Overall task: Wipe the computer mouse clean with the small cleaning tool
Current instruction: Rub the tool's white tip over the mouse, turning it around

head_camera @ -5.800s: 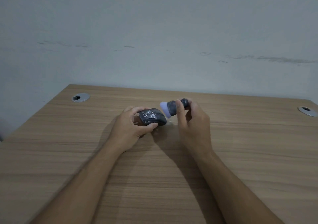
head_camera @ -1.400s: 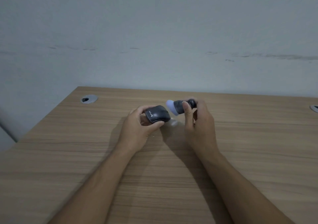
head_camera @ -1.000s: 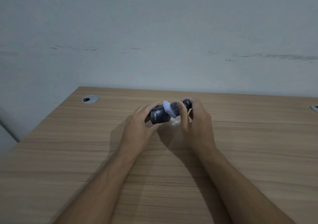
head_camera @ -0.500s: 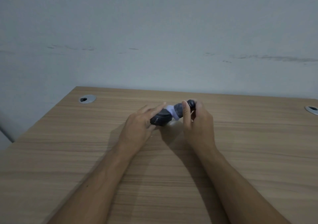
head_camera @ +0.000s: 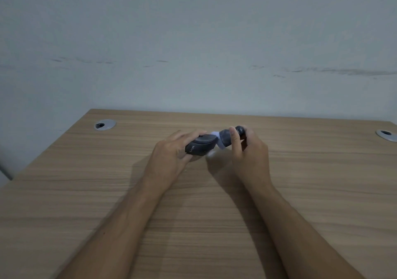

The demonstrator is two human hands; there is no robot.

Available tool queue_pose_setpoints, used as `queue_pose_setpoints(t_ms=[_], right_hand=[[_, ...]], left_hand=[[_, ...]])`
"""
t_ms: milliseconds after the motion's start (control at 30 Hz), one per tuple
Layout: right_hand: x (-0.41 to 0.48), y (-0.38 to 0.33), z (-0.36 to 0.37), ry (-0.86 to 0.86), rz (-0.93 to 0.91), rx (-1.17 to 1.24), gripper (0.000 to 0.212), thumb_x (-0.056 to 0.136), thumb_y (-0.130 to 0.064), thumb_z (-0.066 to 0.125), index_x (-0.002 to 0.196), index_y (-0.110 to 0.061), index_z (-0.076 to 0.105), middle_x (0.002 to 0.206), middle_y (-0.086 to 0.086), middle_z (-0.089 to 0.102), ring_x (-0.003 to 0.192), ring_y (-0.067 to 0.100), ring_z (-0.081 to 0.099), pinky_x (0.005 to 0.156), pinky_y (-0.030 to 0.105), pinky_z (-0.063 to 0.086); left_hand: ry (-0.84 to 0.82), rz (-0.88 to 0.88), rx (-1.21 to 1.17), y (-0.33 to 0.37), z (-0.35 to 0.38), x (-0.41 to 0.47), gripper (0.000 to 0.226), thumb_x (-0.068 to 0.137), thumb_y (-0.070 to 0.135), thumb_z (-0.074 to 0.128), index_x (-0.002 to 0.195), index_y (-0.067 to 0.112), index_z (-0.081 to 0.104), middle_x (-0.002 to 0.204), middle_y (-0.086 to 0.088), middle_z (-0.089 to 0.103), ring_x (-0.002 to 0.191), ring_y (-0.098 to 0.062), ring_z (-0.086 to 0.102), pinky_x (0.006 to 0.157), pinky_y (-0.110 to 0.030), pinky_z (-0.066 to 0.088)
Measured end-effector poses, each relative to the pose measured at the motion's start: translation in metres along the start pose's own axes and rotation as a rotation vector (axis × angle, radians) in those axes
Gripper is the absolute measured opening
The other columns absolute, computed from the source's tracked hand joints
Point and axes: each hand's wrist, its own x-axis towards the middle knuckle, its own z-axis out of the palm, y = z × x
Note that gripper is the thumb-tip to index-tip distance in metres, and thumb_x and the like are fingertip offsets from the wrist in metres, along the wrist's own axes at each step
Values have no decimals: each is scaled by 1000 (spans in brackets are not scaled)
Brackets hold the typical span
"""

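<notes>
While held tilted just above the table, a dark grey mouse near the centre of the frame, slightly above the middle, its rounded back toward the camera with small pale lettering on the lower left side. Clasped in the left hand: fingers stretched over the far top edge, thumb tucked under the near side, so the grip wrapped around the mouse rather than spread. Touching the right end of the mouse, the pale, soft tip of a small cleaning tool, its dark barrel slanting up toward the right and ending in a rounded black knob. Pinched in the right hand: thumb laid across the near side of the barrel, remaining fingers curled behind it, grip pressed around the tool. Directly below the contact point, a faint whitish smudge on the wood; too blurred to tell what. Both bare forearms reaching in from the lower edge of the frame, casting soft shadows between them. Pale wood grain running side to side across the table. Further out, a round silver cable port at upper left of the table and another cable port at the far right edge. Behind, a plain grey-white wall with thin dark scuff marks.
</notes>
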Motion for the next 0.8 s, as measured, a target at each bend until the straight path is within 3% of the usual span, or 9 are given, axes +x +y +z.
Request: queue_pose_setpoints(t_ms=[100,267,367,500,700,800], right_hand=[[-3,-10,-3,41,6,94,21,110,-38,58,107,-20,69,77,-12,67,71,6,64,61,9,41],[-17,-30,-1,-32,-160,164,21,109,-31,62,103,-13,70,74,-4,66,69,15,63,59,11,41],[-15,-25,2,-13,-126,142,20,109,-31,62,104,-14,71,72,-10,62,62,5,58,60,9,39],[-7,-11,1,39,-17,70,22,109,-36,60,109,-17,72,76,-14,65,71,-2,63,64,13,38],[-20,-34,2,-88,-175,162,21,109,-33,61,107,-15,72,81,-9,69,71,4,65,65,11,44],[-18,-30,5,-40,-141,131,22,109,-35,61,106,-16,71,83,-7,70,73,5,65,66,17,47]], left_hand=[[16,8,4,-2,1,1,66,84,-1,87,144,24,73,133,2,79,118,-16,75,104,-29,56],[64,-43,-49,-10,6,-3,64,82,-3,88,143,13,74,135,-3,79,117,-9,70,103,-31,57],[37,-146,-155,-5,4,-5,65,82,5,91,143,19,73,132,5,77,117,-8,73,103,-31,61],[26,-179,-173,5,3,-5,62,79,21,97,136,27,74,117,27,72,107,-2,73,96,-22,61],[25,-311,-91,8,5,-2,59,74,20,96,130,23,76,103,20,72,90,-1,70,83,-26,61],[36,-328,-134,6,3,-5,62,74,25,95,133,22,75,104,10,79,91,-8,74,83,-29,64]])
